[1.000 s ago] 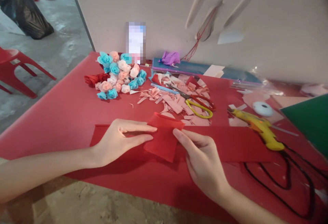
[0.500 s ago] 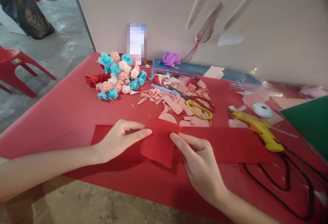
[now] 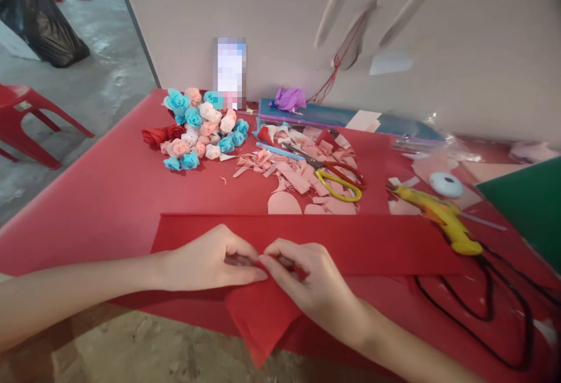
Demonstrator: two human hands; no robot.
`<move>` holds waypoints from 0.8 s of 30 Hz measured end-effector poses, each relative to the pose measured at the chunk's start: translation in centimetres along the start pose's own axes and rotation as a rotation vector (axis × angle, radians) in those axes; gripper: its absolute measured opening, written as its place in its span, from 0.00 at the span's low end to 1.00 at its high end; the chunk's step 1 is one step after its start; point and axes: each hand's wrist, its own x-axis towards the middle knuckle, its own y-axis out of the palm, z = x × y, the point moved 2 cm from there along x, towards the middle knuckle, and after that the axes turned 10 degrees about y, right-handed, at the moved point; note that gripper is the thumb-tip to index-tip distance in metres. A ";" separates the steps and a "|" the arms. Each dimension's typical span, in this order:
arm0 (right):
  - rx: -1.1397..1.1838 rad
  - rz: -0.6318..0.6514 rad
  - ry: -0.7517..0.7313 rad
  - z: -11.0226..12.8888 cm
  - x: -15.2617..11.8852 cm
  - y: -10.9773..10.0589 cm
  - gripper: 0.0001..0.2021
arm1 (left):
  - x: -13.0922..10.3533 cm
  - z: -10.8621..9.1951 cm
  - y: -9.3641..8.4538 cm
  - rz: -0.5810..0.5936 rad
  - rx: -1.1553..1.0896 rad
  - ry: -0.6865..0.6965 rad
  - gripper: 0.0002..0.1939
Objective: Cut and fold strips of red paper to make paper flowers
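Note:
A small piece of red paper hangs below my two hands near the front edge of the table, one corner pointing down. Thumb and fingers of my left hand pinch its upper edge. My right hand pinches the same edge just beside, the fingertips of both hands almost meeting. The fingers partly hide the top of the piece. Behind it, a long strip of red paper lies flat across the table, passing under my hands.
Paper roses in blue, pink, white and red are heaped at the back left. Scissors rest on pink paper scraps. A yellow glue gun with a black cord lies right. A phone leans on the wall.
Both hands have come together and lowered the small red paper toward me. Its edge is now pinched between them, and it hangs pointing downward instead of being spread between the hands.

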 end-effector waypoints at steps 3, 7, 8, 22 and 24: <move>-0.059 -0.013 -0.075 -0.2 -0.5 0.2 0.13 | -0.1 0.0 0.1 0.001 -0.005 -0.009 0.11; -0.050 -0.058 -0.123 0.1 -0.4 -0.7 0.13 | -0.2 0.0 0.0 0.009 -0.011 -0.058 0.16; -0.050 -0.085 -0.122 0.2 -0.3 -1.2 0.12 | -0.2 0.0 -0.1 0.018 -0.040 -0.081 0.16; 0.049 -0.187 -0.014 0.0 1.0 -3.5 0.13 | -0.1 -0.8 -1.9 -0.174 -0.054 0.158 0.07; 0.083 -0.137 -0.012 0.1 0.8 -2.5 0.13 | -0.1 -0.7 -1.2 -0.067 -0.029 0.152 0.08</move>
